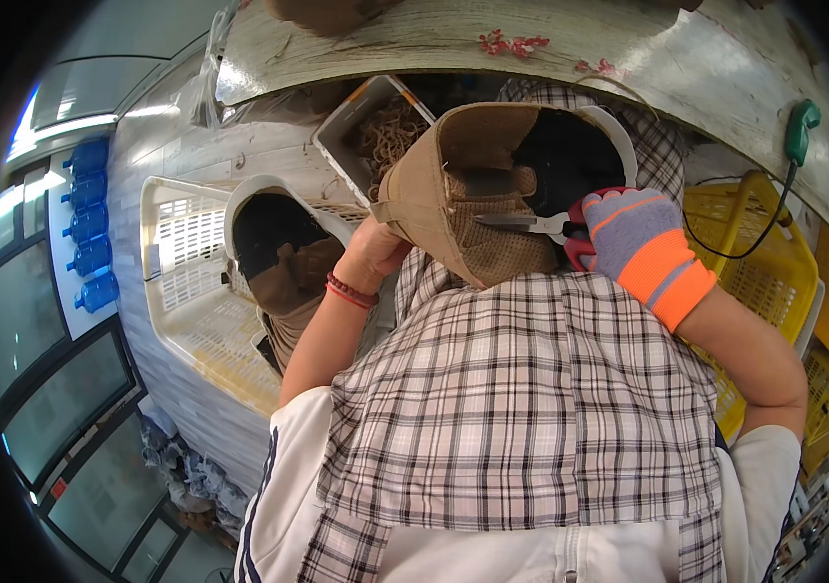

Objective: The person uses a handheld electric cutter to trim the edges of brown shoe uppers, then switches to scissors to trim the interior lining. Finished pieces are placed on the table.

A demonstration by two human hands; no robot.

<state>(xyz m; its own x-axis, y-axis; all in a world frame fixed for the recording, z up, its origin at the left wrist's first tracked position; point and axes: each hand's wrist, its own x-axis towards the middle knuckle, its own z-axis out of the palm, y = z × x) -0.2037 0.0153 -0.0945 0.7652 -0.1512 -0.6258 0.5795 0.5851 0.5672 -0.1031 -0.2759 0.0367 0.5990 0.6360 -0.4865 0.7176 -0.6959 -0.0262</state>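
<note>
Left hand (372, 251) bare, closed on tan shoe (477, 185) at its 9 o'clock edge. Right hand (640, 238), gloved, fingers curled round red-handled scissors (542, 224), blades on shoe mesh. Shoe at centre, above plaid apron (521, 408). Second shoe (278, 257) in white crate (186, 291), 9 o'clock.

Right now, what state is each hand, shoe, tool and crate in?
Left hand: bare, gripping the tan shoe upper.
Tan shoe upper: held up, opening facing the camera.
Right hand: gloved, holding scissors.
Scissors: blades against the upper; open or closed unclear.
Second shoe: lying in the white crate.
</note>
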